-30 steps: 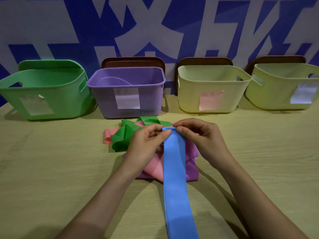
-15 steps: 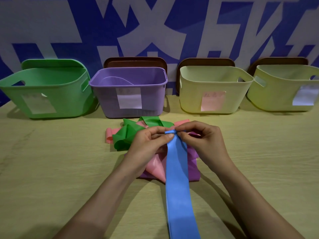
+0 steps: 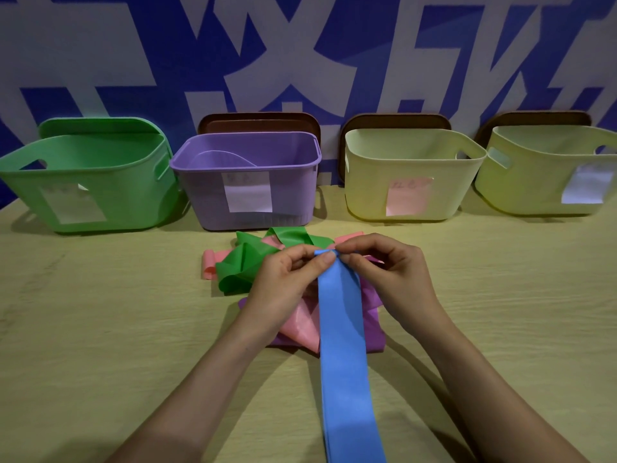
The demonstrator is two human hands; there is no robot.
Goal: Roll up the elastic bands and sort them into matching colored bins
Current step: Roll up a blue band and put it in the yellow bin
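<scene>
Blue band (image 3: 344, 329) — tighter curl than before

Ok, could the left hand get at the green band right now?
Probably yes: the green band lies exposed right beside the left hand, but that hand must first release the blue band.

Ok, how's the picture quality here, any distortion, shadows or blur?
Head view: wide-angle bending tilts the green plastic bin at the left edge; corners darken; forearms cast soft shadows on the pale wooden table; the flat blue elastic band looks sharp.
</scene>
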